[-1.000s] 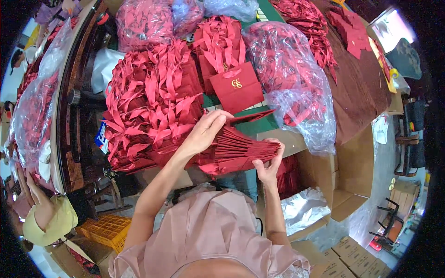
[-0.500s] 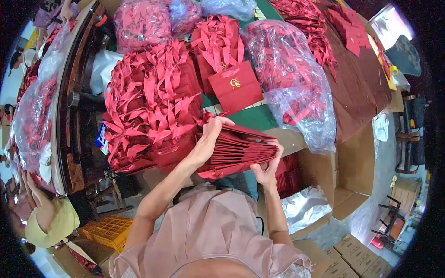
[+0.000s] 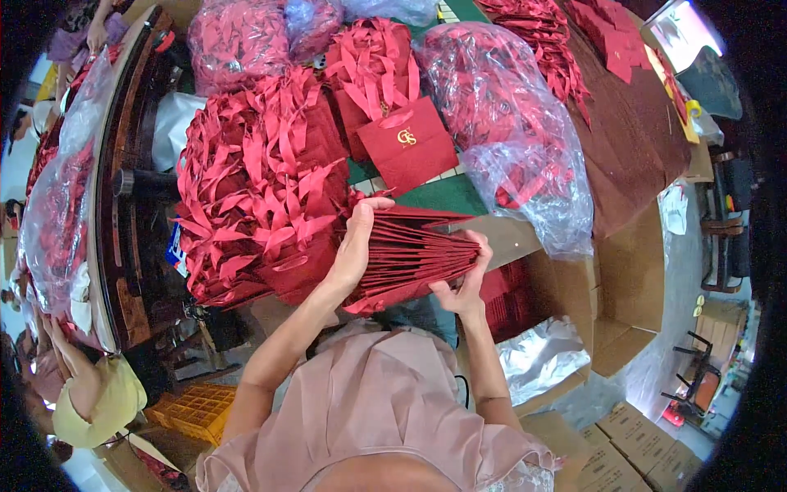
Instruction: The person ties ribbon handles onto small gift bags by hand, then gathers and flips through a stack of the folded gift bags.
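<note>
A thick stack of flat red paper bags (image 3: 414, 252) is held between my hands, its layered edges fanned toward me. My left hand (image 3: 357, 242) lies along the stack's left end, with the fingers curled over its far side. At the narrower right end, my right hand (image 3: 466, 283) pinches the layers together, thumb on the near side and fingers behind. Just left of my left hand stands a large pile of red gift bags with ribbon handles (image 3: 262, 189). One red bag with a gold emblem (image 3: 410, 146) leans on a smaller bunch of bags (image 3: 373, 70) beyond.
A clear plastic sack of red bags (image 3: 508, 123) lies at the far right. An open cardboard box (image 3: 627, 287) stands right of me, near silvery sheeting (image 3: 541, 365). A yellow crate (image 3: 193, 414) is at lower left. Another person's yellow garment (image 3: 98, 402) shows far left.
My hands and the stack have shifted slightly left. The layers look more spread out at the right end. The whole view has moved a little too.
</note>
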A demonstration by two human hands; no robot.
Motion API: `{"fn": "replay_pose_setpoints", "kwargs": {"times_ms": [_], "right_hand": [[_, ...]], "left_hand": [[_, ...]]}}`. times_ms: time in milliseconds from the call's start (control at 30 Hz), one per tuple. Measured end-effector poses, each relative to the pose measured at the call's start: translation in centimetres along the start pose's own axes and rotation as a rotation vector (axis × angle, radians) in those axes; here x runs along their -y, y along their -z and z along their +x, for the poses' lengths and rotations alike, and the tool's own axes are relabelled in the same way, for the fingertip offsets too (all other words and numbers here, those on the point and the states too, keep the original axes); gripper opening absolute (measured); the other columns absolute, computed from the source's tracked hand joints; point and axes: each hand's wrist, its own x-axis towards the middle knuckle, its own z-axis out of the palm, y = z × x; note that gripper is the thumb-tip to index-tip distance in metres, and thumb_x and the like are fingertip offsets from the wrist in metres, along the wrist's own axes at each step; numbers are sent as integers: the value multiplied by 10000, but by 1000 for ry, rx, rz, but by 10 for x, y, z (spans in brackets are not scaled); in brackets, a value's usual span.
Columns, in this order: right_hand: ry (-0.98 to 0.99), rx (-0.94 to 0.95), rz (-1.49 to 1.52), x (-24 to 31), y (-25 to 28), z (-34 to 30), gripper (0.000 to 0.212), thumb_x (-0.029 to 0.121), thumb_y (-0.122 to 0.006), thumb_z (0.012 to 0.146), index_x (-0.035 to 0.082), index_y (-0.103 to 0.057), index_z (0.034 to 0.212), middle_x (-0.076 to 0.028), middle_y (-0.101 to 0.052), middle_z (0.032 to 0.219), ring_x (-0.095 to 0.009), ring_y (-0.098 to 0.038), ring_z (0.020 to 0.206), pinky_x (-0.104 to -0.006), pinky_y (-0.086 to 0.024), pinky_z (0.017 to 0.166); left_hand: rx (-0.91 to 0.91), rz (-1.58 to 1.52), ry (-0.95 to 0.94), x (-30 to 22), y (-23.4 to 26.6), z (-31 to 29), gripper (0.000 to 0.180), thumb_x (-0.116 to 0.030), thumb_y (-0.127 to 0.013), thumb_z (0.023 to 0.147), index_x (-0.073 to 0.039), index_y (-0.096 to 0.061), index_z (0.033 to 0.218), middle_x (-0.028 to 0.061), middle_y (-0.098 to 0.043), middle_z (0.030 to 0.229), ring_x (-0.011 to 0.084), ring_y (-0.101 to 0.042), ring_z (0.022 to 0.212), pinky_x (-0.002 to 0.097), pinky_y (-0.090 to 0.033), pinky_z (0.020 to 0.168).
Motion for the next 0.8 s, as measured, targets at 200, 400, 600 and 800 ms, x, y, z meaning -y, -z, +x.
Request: {"fn": "replay_pose_setpoints", "kwargs": {"times_ms": [200,400,600,800], "right_hand": [[-26,69,-103,-14,21,-7,1149,556,-887,650,0,-288,1458,-158,-491,1202,-274,-534,1103,-415,-436,975],[-166,38,-105,-13,17,-18,1151,538,-892,631,1,-286,1448,-143,-430,1282,-267,-494,1185,-411,-416,1012],[-96,-74,73,-8,6,-12,989,440,-894,682,-31,-349,1360,-145,-425,1202,-261,-484,1078,-394,-402,973],[-41,-66,-48,-3,11,10,1221,564,-897,606,-25,-271,1474,-185,-409,1335,-293,-466,1226,-438,-368,1068]], "left_hand": [[271,275,-298,-10,17,-6,884,-511,-690,893,-39,-242,1493,178,-355,1456,306,-295,1413,398,-193,1194],[479,658,-383,-34,32,-24,1639,-584,-958,417,36,68,1534,298,-116,1562,441,-123,1479,503,-171,1220],[346,705,-546,-16,29,-22,1330,-377,-945,559,35,-108,1507,284,-307,1463,434,-340,1345,492,-300,1155],[302,625,-506,-18,23,-23,832,-197,-863,598,-32,-434,1291,159,-476,1251,356,-425,1161,451,-381,1058]]}}
